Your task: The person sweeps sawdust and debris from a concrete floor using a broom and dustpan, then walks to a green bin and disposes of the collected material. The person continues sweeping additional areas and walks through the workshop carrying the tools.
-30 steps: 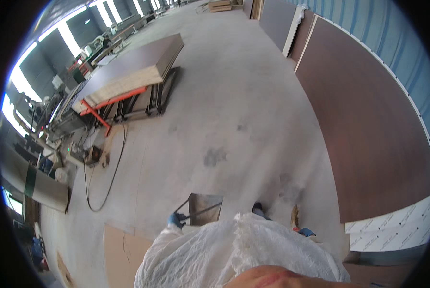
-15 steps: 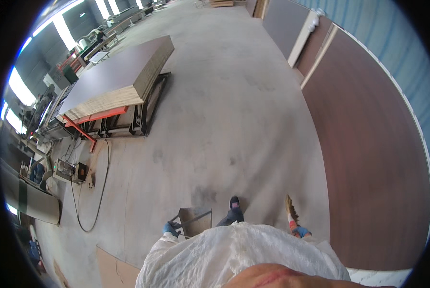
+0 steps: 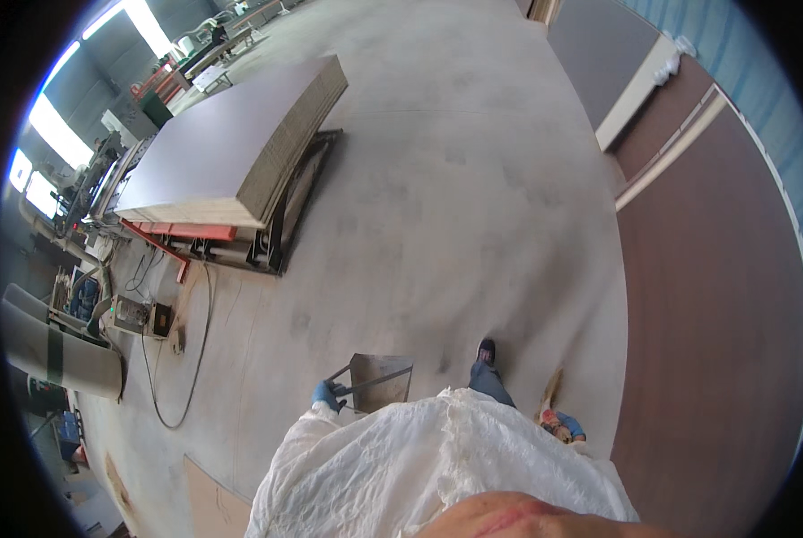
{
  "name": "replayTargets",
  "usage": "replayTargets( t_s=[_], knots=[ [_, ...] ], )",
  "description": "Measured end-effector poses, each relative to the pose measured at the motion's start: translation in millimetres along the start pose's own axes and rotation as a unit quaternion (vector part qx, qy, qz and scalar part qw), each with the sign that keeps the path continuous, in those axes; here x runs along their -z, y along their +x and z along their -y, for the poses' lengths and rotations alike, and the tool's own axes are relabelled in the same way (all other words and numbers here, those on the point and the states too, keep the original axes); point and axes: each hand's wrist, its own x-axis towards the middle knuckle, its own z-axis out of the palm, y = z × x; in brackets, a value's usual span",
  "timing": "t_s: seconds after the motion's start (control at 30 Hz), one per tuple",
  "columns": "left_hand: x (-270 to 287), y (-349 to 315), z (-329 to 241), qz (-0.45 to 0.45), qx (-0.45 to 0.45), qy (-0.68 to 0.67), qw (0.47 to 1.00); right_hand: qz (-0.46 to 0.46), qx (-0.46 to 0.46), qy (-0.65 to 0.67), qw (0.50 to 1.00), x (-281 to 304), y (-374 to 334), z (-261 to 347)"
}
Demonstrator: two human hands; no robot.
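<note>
My left hand [image 3: 328, 394], in a blue glove, is closed round the bar handle of a grey metal dustpan [image 3: 389, 369]. The dustpan hangs low at my left front, above the floor, and nothing can be made out in it. At my right side, my right hand [image 3: 567, 425], also gloved in blue, grips a small hand broom [image 3: 553, 387]. Its tan bristles point forward and down. The white garment [image 3: 437, 448] I wear hides both forearms in part. One dark shoe [image 3: 486, 351] shows ahead of me on the floor.
A stack of large boards [image 3: 231, 143] sits on a black and red lift table to the left. Near it are a control box [image 3: 139, 316] and a black cable [image 3: 206, 359] on the floor. Tall brown panels [image 3: 706, 341] lean along the right. A flat brown sheet [image 3: 215, 502] lies lower left.
The view has turned left, so the boards and panels sit further right. A foot has stepped forward. The hand broom has turned and shows narrower; both hands keep their grip.
</note>
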Motion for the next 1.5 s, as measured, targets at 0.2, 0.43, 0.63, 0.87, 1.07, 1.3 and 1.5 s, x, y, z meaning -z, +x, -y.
replayTargets(
  t_s=[0.2,0.43,0.63,0.87,1.07,1.3,1.5],
  knots=[
    [-190.2,14.6,-107.6,-0.036,-0.047,-0.057,0.997,0.036,0.087,-0.333,0.938,-185.5,71.2,207.4],
    [-383.0,102.1,-244.2,-0.012,-0.051,-0.112,0.992,-0.212,-0.037,-0.431,0.876,-386.2,210.4,387.5],
    [-556.4,204.4,-376.1,-0.008,-0.037,-0.100,0.994,-0.115,-0.077,-0.470,0.872,-519.6,277.2,508.3],
    [-764.5,270.9,-556.5,-0.033,-0.038,-0.051,0.997,-0.123,-0.098,-0.333,0.930,-681.8,387.3,624.3],
    [-896.4,355.5,-665.6,-0.052,-0.033,-0.073,0.995,-0.103,-0.097,-0.392,0.909,-862.7,519.7,784.5],
    [-1056.0,425.2,-828.6,-0.077,-0.054,-0.157,0.983,-0.093,-0.135,-0.485,0.859,-1117.3,651.2,984.8],
    [-1167.5,536.1,-952.1,-0.096,-0.021,-0.202,0.974,-0.124,-0.134,-0.339,0.923,-1299.3,782.6,1099.6]
  ],
)
